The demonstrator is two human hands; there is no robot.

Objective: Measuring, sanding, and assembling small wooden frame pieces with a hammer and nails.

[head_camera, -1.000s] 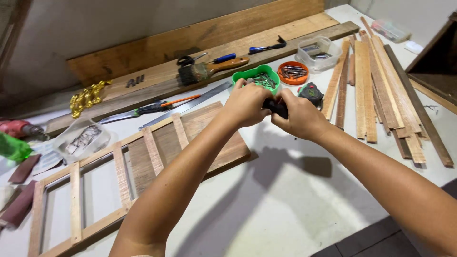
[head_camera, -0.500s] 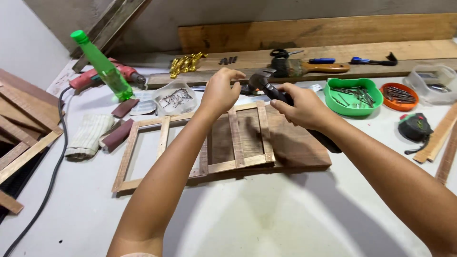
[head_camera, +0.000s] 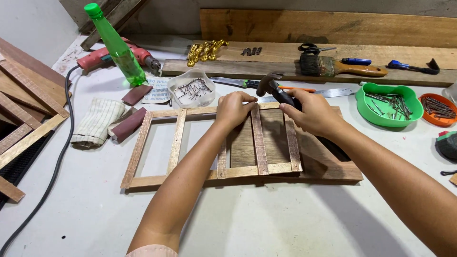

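Wooden slat frame [head_camera: 178,143] lies flat at the centre of my view on the white worktable [head_camera: 266,223], its right half resting on a brown backing board [head_camera: 328,164]. My left hand [head_camera: 234,108] sits on the frame's top rail at about 12 o'clock from its middle, fingertips pinched together over the head of one upright slat; whether a nail sits between them I cannot tell. My right hand [head_camera: 312,113], just to the 3 o'clock side of the left, is clamped around the black grip of a hammer [head_camera: 272,86], whose metal head points toward 11 o'clock and hangs just above the top rail. At 10 o'clock from the left hand stands a clear tub of nails [head_camera: 192,88], and farther that way a green plastic bottle [head_camera: 116,45] stands upright in front of a red power drill [head_camera: 112,57]. At 2 o'clock from the right hand lies a paintbrush [head_camera: 340,66] on a long plank [head_camera: 266,66]; at 3 o'clock sits a green bowl of nails [head_camera: 389,103], with an orange dish [head_camera: 438,108] just beside it. A folded striped cloth [head_camera: 97,121] lies at 9 o'clock from the frame.
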